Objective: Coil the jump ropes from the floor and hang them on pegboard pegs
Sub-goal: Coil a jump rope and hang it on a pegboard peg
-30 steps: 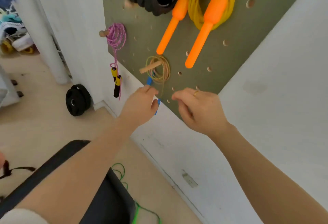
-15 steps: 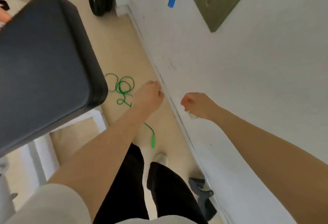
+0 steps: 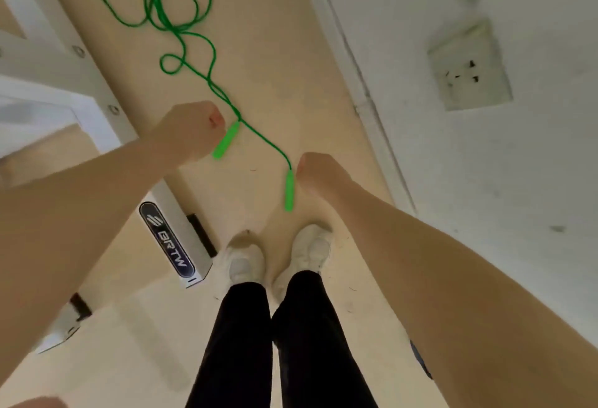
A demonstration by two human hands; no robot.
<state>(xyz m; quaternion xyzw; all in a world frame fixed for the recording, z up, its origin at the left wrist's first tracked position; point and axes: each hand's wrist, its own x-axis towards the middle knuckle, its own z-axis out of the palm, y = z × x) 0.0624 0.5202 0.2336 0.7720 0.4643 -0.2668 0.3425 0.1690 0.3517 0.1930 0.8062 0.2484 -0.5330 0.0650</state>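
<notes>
One tangled green cord jump rope (image 3: 181,35) lies on the floor, its two green plastic handles (image 3: 226,141) beside the hands. The left hand (image 3: 191,129) and right hand (image 3: 318,170) are both fisted, holding nothing.

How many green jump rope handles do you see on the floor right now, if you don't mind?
2: one handle lies beside the left hand, the other handle beside the right hand. None seems hidden.

Single head cam, looks steeply down, floor (image 3: 278,52) near, own feet (image 3: 278,262) centre
</notes>
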